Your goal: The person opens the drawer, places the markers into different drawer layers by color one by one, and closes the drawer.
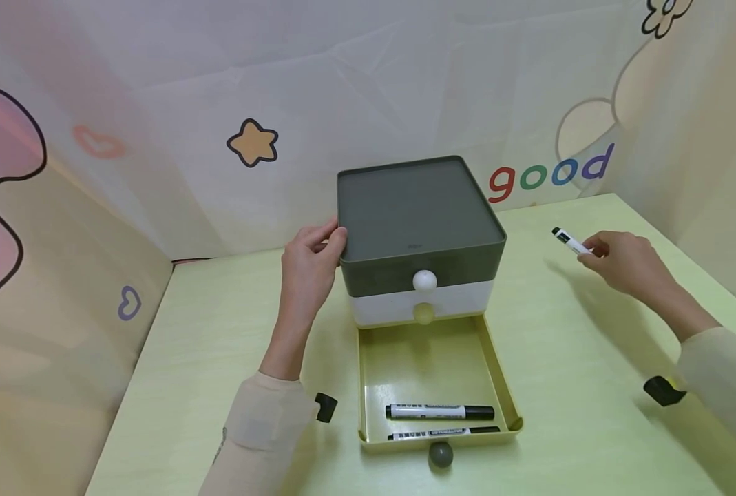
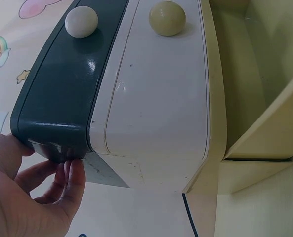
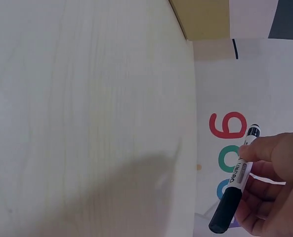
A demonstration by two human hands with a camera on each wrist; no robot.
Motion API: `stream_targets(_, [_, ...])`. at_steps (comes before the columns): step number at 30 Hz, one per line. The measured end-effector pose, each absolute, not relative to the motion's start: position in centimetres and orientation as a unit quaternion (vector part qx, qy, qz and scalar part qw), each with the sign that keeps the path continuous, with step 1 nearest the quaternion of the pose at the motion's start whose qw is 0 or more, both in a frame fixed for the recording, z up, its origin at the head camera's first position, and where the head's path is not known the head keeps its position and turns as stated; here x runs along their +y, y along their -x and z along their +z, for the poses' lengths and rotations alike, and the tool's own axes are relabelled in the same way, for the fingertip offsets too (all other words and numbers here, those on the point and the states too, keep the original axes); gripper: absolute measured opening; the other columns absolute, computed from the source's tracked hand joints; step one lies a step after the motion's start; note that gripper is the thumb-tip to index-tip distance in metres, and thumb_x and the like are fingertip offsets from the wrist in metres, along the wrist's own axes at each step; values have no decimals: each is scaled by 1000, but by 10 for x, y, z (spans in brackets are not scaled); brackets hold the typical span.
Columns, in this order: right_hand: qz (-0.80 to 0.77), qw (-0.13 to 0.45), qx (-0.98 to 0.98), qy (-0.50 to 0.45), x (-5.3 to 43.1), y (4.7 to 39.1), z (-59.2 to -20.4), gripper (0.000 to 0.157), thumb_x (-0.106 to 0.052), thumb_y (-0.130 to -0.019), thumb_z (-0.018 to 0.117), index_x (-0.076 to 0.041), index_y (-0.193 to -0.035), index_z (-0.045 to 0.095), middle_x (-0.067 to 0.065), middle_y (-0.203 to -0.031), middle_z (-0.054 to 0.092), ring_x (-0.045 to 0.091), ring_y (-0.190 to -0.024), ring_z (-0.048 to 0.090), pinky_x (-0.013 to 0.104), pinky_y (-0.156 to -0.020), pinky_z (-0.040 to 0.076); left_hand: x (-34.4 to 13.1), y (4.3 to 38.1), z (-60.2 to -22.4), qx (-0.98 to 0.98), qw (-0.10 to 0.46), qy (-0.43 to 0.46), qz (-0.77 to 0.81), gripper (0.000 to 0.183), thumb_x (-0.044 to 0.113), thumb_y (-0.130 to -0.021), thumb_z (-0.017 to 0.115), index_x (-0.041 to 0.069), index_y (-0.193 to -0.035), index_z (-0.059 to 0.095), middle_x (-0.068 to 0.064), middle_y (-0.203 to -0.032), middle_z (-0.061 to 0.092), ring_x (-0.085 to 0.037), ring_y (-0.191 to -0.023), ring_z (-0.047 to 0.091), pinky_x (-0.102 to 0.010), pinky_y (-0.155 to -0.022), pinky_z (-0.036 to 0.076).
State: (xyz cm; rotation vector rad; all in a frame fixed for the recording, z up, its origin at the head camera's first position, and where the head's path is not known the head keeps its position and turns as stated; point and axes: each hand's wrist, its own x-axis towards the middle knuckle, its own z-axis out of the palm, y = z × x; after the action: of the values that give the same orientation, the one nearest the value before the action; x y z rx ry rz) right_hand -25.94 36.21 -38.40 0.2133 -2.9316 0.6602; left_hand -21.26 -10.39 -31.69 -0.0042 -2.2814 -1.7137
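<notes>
A small drawer box with a dark grey top tier (image 1: 420, 207) and a white tier (image 1: 386, 308) stands on the table. Below them, its yellow bottom drawer (image 1: 423, 365) is pulled out. Two markers, one whole marker (image 1: 426, 412) and another marker (image 1: 442, 433) beside the front wall, lie in that drawer. My left hand (image 1: 312, 265) holds the dark tier at its left side, thumb at the top edge and fingers against the side wall (image 2: 57, 150). Off to the right, my right hand (image 1: 628, 262) pinches a white marker with black ends (image 3: 240, 170) above the table.
Round knobs mark the tiers: a white knob (image 1: 425, 280), a yellow knob (image 1: 424, 313) and a grey knob (image 1: 440, 454) at the open drawer's front. A printed cloth (image 1: 368, 103) hangs behind the pale table (image 1: 591, 386) and along its sides.
</notes>
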Motion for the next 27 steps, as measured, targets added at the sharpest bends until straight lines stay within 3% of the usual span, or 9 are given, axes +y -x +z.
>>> stream_targets(18, [243,112,-961,-77,345,219,-356,26,-16,-98,67,6,-110,70,13,-87,69,25,-74,55,31,-55,39,-104,213,-317,-791,145,-1,-595,38,25,-101,66,12,-136,69,-6,-117,67,-20,-100,70,-34,-85,57])
stream_targets(27, [256,138,-954,-74,336,202,-340,22,-18,-98,69,0,-111,73,9,-87,71,7,-67,52,31,-52,39,-103,213,-317,-787,144,0,-599,37,25,-101,66,11,-136,70,-6,-116,67,-20,-100,70,-34,-86,57])
